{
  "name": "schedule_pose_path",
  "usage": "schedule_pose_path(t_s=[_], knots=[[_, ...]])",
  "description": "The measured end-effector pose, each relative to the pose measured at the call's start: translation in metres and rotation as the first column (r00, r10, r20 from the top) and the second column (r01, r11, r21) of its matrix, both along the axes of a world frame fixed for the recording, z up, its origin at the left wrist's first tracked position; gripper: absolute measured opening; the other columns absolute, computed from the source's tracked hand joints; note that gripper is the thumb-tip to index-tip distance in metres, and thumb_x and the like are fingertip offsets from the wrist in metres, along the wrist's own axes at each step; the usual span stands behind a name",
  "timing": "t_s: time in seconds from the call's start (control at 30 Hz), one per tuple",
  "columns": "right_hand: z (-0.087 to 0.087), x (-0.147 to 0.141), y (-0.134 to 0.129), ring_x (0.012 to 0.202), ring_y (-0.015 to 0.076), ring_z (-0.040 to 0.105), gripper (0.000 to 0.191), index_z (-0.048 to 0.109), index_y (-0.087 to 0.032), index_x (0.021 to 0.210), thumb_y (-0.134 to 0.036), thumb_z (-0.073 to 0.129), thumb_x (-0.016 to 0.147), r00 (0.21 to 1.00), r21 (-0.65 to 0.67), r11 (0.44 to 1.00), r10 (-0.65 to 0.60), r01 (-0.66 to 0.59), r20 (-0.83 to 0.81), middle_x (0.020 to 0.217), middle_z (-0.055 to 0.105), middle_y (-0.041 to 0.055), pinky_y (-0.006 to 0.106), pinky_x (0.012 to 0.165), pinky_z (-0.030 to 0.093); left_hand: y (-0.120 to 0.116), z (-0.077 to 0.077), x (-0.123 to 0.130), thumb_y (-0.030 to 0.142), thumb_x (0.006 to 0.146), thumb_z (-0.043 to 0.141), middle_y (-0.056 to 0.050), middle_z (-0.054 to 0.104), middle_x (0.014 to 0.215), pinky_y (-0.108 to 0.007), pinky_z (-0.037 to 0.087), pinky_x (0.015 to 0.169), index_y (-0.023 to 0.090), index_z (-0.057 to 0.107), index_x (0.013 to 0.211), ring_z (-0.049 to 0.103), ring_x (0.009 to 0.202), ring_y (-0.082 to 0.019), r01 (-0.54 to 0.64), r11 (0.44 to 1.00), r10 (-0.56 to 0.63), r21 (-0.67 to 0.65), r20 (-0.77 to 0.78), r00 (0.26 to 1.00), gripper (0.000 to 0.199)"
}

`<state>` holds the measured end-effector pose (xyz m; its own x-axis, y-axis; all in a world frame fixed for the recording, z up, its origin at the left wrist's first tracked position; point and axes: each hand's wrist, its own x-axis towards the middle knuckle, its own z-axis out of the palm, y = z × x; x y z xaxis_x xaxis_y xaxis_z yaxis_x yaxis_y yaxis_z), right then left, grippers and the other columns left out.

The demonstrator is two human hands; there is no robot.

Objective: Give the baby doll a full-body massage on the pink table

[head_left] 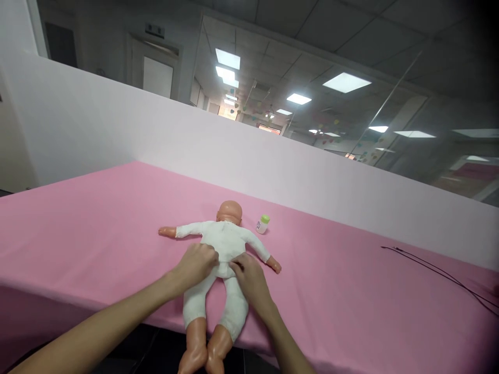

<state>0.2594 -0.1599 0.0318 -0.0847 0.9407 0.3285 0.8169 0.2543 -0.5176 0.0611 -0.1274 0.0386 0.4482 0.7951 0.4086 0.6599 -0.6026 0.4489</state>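
Observation:
A baby doll (224,241) with a white cloth body lies stretched out on the pink-covered table. No face shows on its bald head, and its arms spread to both sides. Its bare lower legs reach past the table's near edge. At the doll's waist, my left hand (198,264) has its fingers curled closed against the white cloth on the left side. My right hand (249,278) is closed at the other side of the waist, thumb and fingers pinching at the cloth. The fingertips of both hands are partly hidden.
A small bottle (262,224) with a green cap stands to the right of the doll's head. Thin black cables (436,270) lie on the pink cover (97,223) at the right. A low white wall (273,166) borders the table's far side.

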Motion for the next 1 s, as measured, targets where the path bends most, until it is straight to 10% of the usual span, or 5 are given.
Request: schedule_pose_path(t_s=[0.2,0.3,0.47,0.83,1.0], knots=[[-0.015,0.044,0.029,0.107,0.0292,0.067,0.049,0.071,-0.016,0.107,-0.059,0.067,0.084,0.83,-0.166,0.986,-0.119,0.033,-0.545,0.122,0.07,0.0154,0.042,0.097,0.051,0.057,0.025,0.002,0.041,0.098,0.049,-0.007,0.076,0.098,-0.035,0.046,0.08,0.021,0.074,0.106,0.068,0.09,-0.025,-0.15,0.988,0.141,0.021,0.225,0.964,0.032],[-0.018,0.041,0.038,0.122,0.0286,0.063,0.062,0.068,-0.017,0.123,-0.066,0.065,0.085,0.714,-0.253,0.962,-0.105,-0.104,-0.692,0.129,0.069,0.0148,0.041,0.106,0.048,0.088,0.019,0.028,0.046,0.097,0.051,-0.016,0.062,0.138,-0.04,0.043,0.098,0.014,0.046,0.149,0.059,0.124,-0.031,-0.251,0.967,0.249,-0.033,0.289,0.924,0.061],[-0.007,0.016,0.054,0.111,0.0292,0.071,0.072,0.063,-0.012,0.132,-0.07,0.053,0.091,0.571,-0.323,0.929,-0.168,-0.181,-0.803,0.118,0.073,0.0183,0.039,0.099,0.054,0.125,0.009,0.071,0.066,0.086,0.058,-0.025,0.055,0.142,-0.05,0.044,0.098,0.013,0.017,0.162,0.059,0.125,-0.042,-0.301,0.908,0.36,-0.291,0.176,0.916,0.101],[-0.027,-0.004,0.075,0.116,0.0304,0.064,0.043,0.066,-0.016,0.113,-0.048,0.063,0.084,0.671,-0.117,0.984,-0.175,0.132,-0.72,0.116,0.071,0.0138,0.042,0.1,0.051,0.128,-0.005,0.061,0.06,0.086,0.06,-0.017,0.056,0.148,-0.048,0.045,0.103,0.023,0.025,0.159,0.056,0.133,-0.039,-0.203,0.867,0.378,-0.456,0.333,0.864,0.09],[-0.004,-0.023,0.049,0.091,0.0303,0.069,0.035,0.07,-0.013,0.102,-0.041,0.053,0.091,0.821,0.041,0.995,-0.055,0.095,-0.568,0.094,0.074,0.0141,0.044,0.085,0.055,0.122,0.001,0.059,0.061,0.079,0.073,-0.014,0.058,0.146,-0.043,0.049,0.103,0.027,0.033,0.154,0.058,0.131,-0.034,-0.127,0.887,0.384,-0.444,0.554,0.739,0.092]])
